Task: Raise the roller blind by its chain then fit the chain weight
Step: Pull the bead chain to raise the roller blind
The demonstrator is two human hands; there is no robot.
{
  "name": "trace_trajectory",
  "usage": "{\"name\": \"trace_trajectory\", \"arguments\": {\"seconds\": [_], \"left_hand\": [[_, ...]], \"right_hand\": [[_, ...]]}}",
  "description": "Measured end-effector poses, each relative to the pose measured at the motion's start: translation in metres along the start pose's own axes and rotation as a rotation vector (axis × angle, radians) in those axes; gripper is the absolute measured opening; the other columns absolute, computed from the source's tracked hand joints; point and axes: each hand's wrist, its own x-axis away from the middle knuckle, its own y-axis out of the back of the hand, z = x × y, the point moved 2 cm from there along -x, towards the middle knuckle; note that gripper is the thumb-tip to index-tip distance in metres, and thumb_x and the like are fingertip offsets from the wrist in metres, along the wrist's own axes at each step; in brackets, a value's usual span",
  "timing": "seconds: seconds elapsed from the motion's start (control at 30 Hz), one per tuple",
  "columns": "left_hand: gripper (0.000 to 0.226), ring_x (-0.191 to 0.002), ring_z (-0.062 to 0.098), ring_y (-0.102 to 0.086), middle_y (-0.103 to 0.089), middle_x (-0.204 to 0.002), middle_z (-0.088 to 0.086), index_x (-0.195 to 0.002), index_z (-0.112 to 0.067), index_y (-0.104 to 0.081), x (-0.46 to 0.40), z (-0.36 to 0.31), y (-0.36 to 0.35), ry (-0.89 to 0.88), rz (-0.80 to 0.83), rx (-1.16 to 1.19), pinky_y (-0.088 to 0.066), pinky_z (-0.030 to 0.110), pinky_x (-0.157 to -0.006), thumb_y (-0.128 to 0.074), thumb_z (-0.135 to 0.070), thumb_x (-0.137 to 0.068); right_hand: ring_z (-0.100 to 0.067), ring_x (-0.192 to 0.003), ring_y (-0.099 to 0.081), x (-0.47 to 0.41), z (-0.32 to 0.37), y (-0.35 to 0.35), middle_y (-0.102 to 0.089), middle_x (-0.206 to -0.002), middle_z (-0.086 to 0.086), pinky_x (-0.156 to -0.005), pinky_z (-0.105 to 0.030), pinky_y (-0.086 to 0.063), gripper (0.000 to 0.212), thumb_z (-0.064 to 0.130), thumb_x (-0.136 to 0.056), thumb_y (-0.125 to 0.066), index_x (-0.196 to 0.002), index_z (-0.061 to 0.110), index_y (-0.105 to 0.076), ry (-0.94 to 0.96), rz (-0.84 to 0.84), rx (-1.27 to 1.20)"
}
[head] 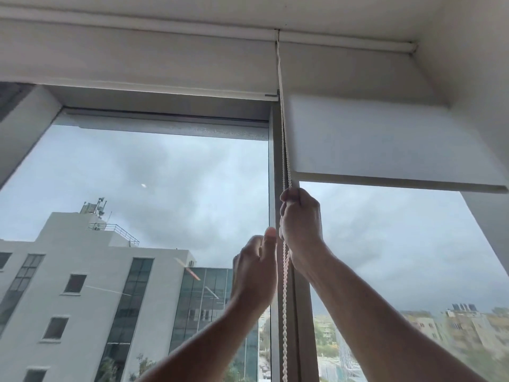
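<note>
Your right hand (301, 216) grips bead chain (285, 293) just under blind's bottom edge (399, 183); left hand (256, 274) beside chain, fingers loosely curled, holding nothing.

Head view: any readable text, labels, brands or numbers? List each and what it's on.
None readable.
Right blind, left blind and bead chain: plain, no print or label visible.
White building outside: no sign or lettering visible.
Distant buildings: too small and blurred to tell.
Right hand grips the chain; left hand beside it; no chain weight visible.
</note>
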Motion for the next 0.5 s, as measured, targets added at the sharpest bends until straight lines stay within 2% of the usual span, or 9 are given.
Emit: {"name": "trace_trajectory", "arguments": {"seconds": [0.13, 0.23, 0.37, 0.5], "left_hand": [[0.052, -0.075, 0.022, -0.061, -0.065, -0.076, 0.004, -0.083, -0.014, -0.062, -0.035, -0.022, 0.002, 0.036, 0.037, 0.058, -0.048, 0.037, -0.066, -0.032, -0.053, -0.101], [0.047, -0.075, 0.02, -0.062, -0.067, -0.078, 0.004, -0.087, -0.008, -0.066, -0.052, -0.039, -0.003, 0.093, 0.081, 0.188, -0.052, 0.04, -0.072, -0.045, -0.048, -0.099], [0.041, -0.055, 0.013, -0.055, -0.061, -0.063, -0.002, -0.088, -0.002, -0.067, -0.061, -0.061, -0.013, 0.204, 0.146, 0.354, -0.047, 0.028, -0.06, -0.052, -0.039, -0.1], [0.031, -0.049, 0.016, -0.044, -0.05, -0.05, -0.005, -0.074, -0.012, -0.067, -0.064, -0.074, -0.014, 0.188, 0.15, 0.265, -0.037, 0.025, -0.053, -0.054, -0.026, -0.098]], "right_hand": [[-0.02, -0.056, -0.049, 0.017, 0.0, 0.004, -0.055, -0.061, 0.003, -0.052, -0.031, -0.039, 0.034, 0.011, -0.092, -0.04, -0.065, 0.023, -0.056, 0.039, 0.028, 0.045], [-0.008, -0.053, -0.043, 0.033, -0.01, 0.011, -0.051, -0.054, 0.012, -0.051, -0.027, -0.034, 0.039, 0.019, -0.1, -0.041, -0.062, 0.02, -0.051, 0.071, 0.059, 0.073], [-0.011, -0.053, -0.034, 0.043, -0.019, 0.017, -0.042, -0.053, 0.011, -0.048, -0.027, -0.028, 0.044, 0.02, -0.106, -0.036, -0.063, 0.019, -0.047, 0.119, 0.059, 0.059], [-0.012, -0.053, -0.031, 0.051, -0.022, 0.021, -0.039, -0.052, 0.011, -0.048, -0.029, -0.024, 0.041, 0.014, -0.102, -0.037, -0.062, 0.021, -0.045, 0.131, 0.055, 0.068]]}}
